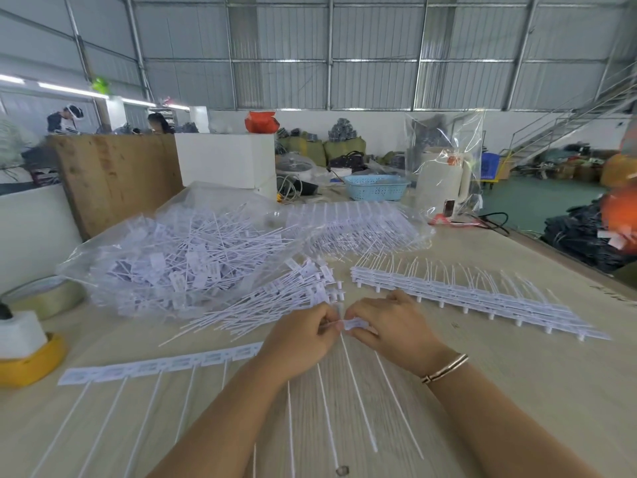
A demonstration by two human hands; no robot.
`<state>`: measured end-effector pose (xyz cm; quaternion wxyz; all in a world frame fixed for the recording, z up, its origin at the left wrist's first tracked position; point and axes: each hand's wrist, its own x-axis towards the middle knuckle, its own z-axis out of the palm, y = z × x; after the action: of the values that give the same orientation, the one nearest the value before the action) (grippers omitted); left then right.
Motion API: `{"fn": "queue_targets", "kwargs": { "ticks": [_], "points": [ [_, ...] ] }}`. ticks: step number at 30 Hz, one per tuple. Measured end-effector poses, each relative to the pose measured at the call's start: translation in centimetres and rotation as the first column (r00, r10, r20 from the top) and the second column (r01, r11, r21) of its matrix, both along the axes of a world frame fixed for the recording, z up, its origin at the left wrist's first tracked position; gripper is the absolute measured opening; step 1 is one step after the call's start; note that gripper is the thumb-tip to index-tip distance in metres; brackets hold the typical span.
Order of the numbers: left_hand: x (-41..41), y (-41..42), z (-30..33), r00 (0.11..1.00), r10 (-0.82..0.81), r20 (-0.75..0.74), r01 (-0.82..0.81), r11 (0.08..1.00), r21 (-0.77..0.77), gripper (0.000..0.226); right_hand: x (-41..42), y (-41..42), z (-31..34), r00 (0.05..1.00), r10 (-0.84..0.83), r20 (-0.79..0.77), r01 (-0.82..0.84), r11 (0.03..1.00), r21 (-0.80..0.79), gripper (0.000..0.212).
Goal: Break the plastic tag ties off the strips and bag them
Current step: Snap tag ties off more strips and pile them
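Note:
A white strip of tag ties (162, 365) lies flat across the wooden table in front of me, its thin tails pointing toward me. My left hand (300, 339) pinches the strip's right end. Close beside it, my right hand (389, 326) pinches one tag (353, 324) at the same spot, thumbs nearly touching. Just beyond my hands lies a loose pile of separated ties (275, 301). To the left, an open clear plastic bag (179, 257) holds many more separated ties. A stack of unbroken strips (465, 298) lies to the right.
A second clear bag of strips (362, 225) lies further back. A tape roll (48, 294) and a yellow tape dispenser (27, 353) stand at the left edge. A blue basket (375, 188) and a white kettle (444, 181) stand at the far end. People work behind a wooden board (117, 181).

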<state>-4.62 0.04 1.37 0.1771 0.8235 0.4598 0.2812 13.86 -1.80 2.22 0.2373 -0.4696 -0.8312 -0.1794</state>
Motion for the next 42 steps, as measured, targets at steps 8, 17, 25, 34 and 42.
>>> {"fn": "queue_targets", "kwargs": {
  "ticks": [8,17,25,34,42],
  "points": [
    [-0.3,-0.3,0.6,0.990,-0.056,0.127,0.061,0.997,-0.038,0.010,-0.6,-0.1,0.1,0.988,-0.089,0.128,0.093,0.995,-0.025,0.037],
    [-0.1,-0.7,1.0,0.958,-0.121,0.261,0.119,0.993,0.025,0.014,-0.1,0.2,-0.1,0.801,-0.061,-0.596,-0.187,0.920,-0.346,0.027],
    [0.0,-0.9,0.8,0.936,-0.106,0.336,0.114,0.993,-0.006,0.022,1.5,1.2,-1.2,0.825,-0.194,-0.532,-0.036,0.919,-0.392,0.012],
    [-0.5,-0.7,1.0,0.882,-0.099,0.461,0.146,0.987,-0.067,0.020,1.5,1.4,-1.4,0.895,-0.085,-0.438,-0.132,0.887,-0.442,0.024],
    [0.4,-0.3,-0.2,0.995,-0.045,0.093,0.043,0.999,0.023,0.025,-1.4,-0.7,-0.4,0.632,-0.046,-0.773,-0.449,0.791,-0.415,0.028]
  ]
}}
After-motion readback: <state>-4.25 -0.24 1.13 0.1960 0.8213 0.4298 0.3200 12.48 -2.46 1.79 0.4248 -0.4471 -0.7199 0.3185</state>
